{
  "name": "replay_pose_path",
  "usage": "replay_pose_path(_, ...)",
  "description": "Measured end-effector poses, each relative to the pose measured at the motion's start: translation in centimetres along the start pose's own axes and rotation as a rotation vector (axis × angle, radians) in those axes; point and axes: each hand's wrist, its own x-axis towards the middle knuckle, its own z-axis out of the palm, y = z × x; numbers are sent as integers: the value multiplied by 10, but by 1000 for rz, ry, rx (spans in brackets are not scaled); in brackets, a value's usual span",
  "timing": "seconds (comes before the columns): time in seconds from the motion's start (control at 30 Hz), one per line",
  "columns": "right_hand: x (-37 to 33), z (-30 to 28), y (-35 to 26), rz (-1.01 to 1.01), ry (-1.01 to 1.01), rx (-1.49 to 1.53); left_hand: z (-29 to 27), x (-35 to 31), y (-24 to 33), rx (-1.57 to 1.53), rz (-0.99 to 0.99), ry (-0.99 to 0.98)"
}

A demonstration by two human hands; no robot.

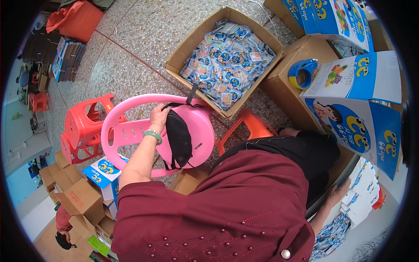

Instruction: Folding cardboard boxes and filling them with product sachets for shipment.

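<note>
- Nearest on the right, the person's right hand rests by a dark, curved edge; I can't tell whether its fingers are spread or gripping.
- Over to the left, the left hand is at the upper end of a black, soft fabric pouch, fingers close together and seemingly pinching its edge; their tips are partly hidden.
- That pouch lies across the seat of a pink plastic chair, with a thin black strap running off its far end over the chair's rim.
- To handle it well, I'd keep the pinch firm on the edge, let the seat bear the weight, and free the strap before any lift, since it could snag on the rim. A second hand would steady the limp fabric.
- Just right of the chair stands a red plastic stool.
- Farther off, an open brown cardboard carton is heaped with small, shiny printed packets; best keep the strap out of them.
</note>
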Motion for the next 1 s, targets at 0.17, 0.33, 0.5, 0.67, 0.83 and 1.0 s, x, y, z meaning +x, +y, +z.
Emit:
replay_pose_path(0.17, -2, 0, 3, -5, 6, -2, -14, 3, -11, -216, -98, -91)
replay_pose_path(0.33, 1, -2, 2, -20, 7, 4, -23, 9, -63, -469, -213, -72)
replay_pose_path(0.5, 0, 1, 5, 4, 3, -3, -34, 20, -101, -505, -481, -104)
replay_pose_path(0.67, -1, 2, 6, -8, 4, -5, -37, 21, -112, -469, -456, -86)
replay_pose_path(0.83, -2, 0, 1, 12, 6, -21, -38, 22, -83, -616, -519, -215)
replay_pose_path(1.0, 0, -1, -2, 13, -4, -28, -41, 23, -73, -700, -513, -324)
